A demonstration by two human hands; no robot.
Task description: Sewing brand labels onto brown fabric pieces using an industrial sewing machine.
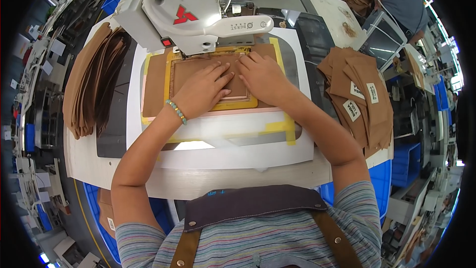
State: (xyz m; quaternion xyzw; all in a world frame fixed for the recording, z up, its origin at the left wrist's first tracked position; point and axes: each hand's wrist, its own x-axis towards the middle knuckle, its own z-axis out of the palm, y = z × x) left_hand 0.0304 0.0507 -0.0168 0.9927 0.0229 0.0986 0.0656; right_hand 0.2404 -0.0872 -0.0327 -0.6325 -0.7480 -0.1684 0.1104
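Note:
My left hand lies on a brown fabric panel, its fingers stretched toward the right. Beside it, my right hand rests on the same panel, fingers somewhat bent and fingertips down on the cloth. Both hands are open, and neither grips anything. Around the panel runs a yellow rectangular frame, partly hidden by my hands and wrists. A larger brown cloth spreads beneath the frame. Just beyond my fingers stands the white head of a sewing machine; its needle area is hard to make out.
A folded stack of brown fabric pieces sits at the left. Several brown pieces with white labels are piled at the right. White sheeting with yellow tape covers the worktable. Blue bins stand below; another person is at the far right.

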